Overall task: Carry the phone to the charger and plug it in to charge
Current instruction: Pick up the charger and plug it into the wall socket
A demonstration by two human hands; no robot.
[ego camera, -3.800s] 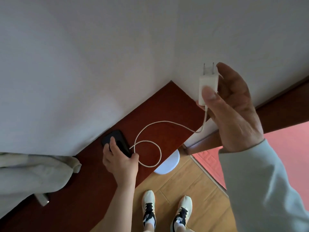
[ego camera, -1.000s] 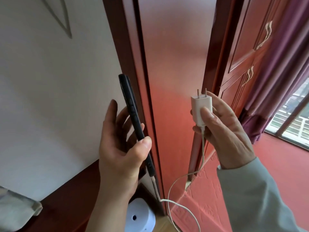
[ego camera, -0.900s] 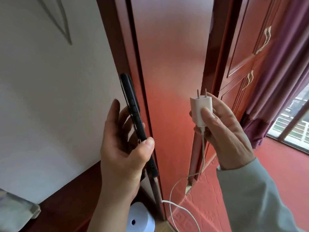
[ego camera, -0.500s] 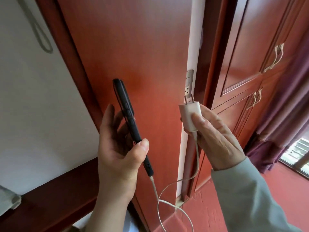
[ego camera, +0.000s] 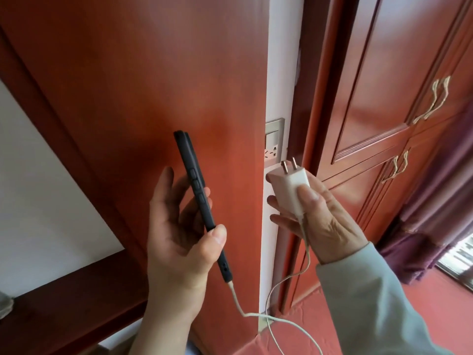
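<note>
My left hand (ego camera: 176, 242) holds a black phone (ego camera: 194, 180) edge-on and upright, thumb on its lower part. A white cable (ego camera: 256, 316) runs from the phone's bottom end and loops up to a white plug adapter (ego camera: 288, 189). My right hand (ego camera: 320, 221) grips that adapter, its two metal prongs pointing up and to the left. The prongs sit just below and to the right of a grey wall socket (ego camera: 273, 144) on a narrow white strip of wall, not touching it.
A red-brown wooden panel (ego camera: 143, 80) fills the left and centre. Red-brown wardrobe doors (ego camera: 384, 85) with pale handles stand to the right of the socket. A purple curtain (ego camera: 440, 206) hangs at the right edge. Red floor lies below.
The view has swung from a dark shelf to the socket. My right hand has tilted the adapter's prongs leftward just below the socket. The phone stays upright in my left hand.
</note>
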